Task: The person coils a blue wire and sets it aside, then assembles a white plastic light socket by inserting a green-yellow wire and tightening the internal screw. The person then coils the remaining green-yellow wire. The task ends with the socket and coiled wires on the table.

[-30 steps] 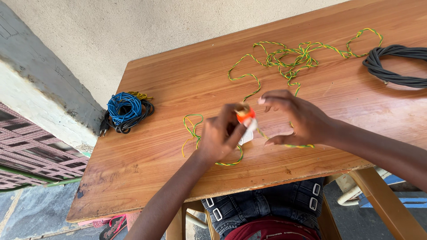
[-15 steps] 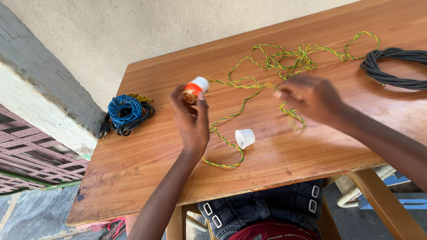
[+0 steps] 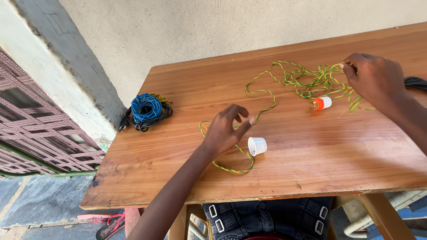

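Head view, one bench. Left hand (image 3: 224, 131) hovers low over the wooden tabletop (image 3: 311, 164), fingers loosely spread, grip open and holding nothing; its fingertips sit just beside the near run of the green-yellow twisted wire (image 3: 267, 104), which loops under the hand. White plastic cap (image 3: 257, 146) lies on its side just right of that hand, close but apart from it. Right hand (image 3: 376, 80) is up at the far tangle of the same wire, grip pinched closed on a strand at the top of the bundle. Orange-and-white lamp holder body (image 3: 321, 103) lies loose on the tabletop just below and left of the right hand, not touched. Judgement: holder is in two parts, cap and body well apart, no wire seen entering either piece, so joining wire to holder and closing it appear left to do. Blue wire coil (image 3: 146, 108) with a black cord sits at the far-left edge, untouched.
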